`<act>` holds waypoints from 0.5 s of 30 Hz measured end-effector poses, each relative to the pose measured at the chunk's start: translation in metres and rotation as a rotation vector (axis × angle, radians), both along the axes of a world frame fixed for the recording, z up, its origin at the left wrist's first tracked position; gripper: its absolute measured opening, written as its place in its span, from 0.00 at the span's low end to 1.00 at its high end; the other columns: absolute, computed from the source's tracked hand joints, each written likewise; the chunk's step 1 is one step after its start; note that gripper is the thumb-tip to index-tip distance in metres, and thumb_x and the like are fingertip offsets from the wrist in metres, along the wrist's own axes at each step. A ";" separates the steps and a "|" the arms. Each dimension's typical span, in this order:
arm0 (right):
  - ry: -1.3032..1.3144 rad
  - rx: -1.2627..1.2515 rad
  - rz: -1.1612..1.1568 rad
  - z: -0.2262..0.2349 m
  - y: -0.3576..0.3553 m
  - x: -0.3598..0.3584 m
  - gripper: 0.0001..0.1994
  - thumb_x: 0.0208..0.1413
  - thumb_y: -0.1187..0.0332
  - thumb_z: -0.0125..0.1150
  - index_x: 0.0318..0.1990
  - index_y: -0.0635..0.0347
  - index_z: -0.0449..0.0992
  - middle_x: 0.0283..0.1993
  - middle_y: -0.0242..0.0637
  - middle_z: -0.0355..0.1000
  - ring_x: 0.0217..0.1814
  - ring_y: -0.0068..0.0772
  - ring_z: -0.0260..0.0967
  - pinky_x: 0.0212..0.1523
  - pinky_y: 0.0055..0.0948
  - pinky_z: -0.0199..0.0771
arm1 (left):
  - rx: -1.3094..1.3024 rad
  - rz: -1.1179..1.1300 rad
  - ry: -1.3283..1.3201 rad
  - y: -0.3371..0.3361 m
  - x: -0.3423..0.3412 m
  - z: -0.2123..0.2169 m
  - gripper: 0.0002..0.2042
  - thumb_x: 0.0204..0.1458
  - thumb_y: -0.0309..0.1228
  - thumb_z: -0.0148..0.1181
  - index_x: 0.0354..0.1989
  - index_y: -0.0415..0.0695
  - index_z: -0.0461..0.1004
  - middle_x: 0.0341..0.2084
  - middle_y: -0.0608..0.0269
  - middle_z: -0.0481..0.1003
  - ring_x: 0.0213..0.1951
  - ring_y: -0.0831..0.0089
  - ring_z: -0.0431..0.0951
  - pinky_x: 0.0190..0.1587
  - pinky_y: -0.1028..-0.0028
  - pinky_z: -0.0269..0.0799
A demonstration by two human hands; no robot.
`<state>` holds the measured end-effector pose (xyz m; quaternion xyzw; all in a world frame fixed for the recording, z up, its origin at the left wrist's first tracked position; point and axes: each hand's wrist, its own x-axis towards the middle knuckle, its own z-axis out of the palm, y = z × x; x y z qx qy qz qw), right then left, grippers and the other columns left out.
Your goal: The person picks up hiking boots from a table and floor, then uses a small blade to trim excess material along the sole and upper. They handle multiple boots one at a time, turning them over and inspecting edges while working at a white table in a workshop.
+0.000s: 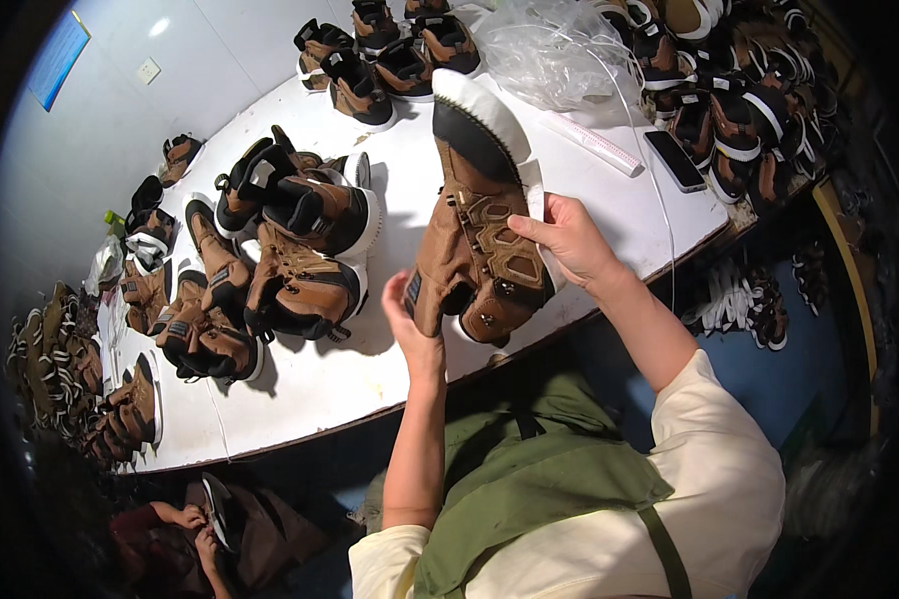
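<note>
The work looks to be partway through one shoe, with many more around it. The brown shoe [481, 235] is held up over the near edge of the white table [310, 399], toe pointing far, its pale sole joined to the upper and a line of what look like dark stitches along the toe edge. The left hand [417, 329] grasps it at the heel end; the right hand [569, 243] pinches its right side, thumb on the upper, fingers mostly hidden behind. Similar shoes stand in a pile on the left [310, 265], in a group at the far side [405, 65] and in a heap at the far right [759, 110] (which of these are finished, I cannot tell). So this shoe seems well assembled, yet it is not set down, and whatever remains on it does not show. At the near left, a co-worker's hands [190, 516] are at another pale-soled piece.
</note>
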<state>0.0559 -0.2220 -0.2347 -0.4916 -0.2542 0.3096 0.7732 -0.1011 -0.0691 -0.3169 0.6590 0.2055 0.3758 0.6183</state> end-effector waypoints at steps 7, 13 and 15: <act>-0.080 -0.081 -0.176 0.002 -0.006 -0.006 0.13 0.55 0.72 0.60 0.44 0.70 0.68 0.40 0.35 0.72 0.39 0.20 0.69 0.42 0.22 0.72 | 0.834 0.029 0.066 -0.016 -0.003 0.053 0.22 0.44 0.19 0.61 0.51 0.40 0.68 0.55 0.48 0.65 0.54 0.52 0.67 0.54 0.63 0.64; 0.208 -0.018 -0.017 0.011 -0.018 -0.016 0.15 0.61 0.64 0.53 0.46 0.70 0.69 0.42 0.38 0.72 0.42 0.21 0.70 0.44 0.23 0.73 | 0.609 -0.111 -0.074 -0.026 0.007 0.030 0.20 0.46 0.13 0.54 0.49 0.39 0.71 0.48 0.50 0.73 0.49 0.57 0.73 0.50 0.67 0.69; 0.245 -0.021 -0.012 0.014 -0.018 -0.019 0.16 0.61 0.63 0.53 0.47 0.69 0.69 0.43 0.38 0.72 0.42 0.22 0.70 0.44 0.24 0.73 | 0.555 -0.152 -0.083 -0.027 0.006 0.031 0.20 0.46 0.13 0.53 0.50 0.39 0.70 0.49 0.50 0.72 0.50 0.58 0.73 0.50 0.68 0.69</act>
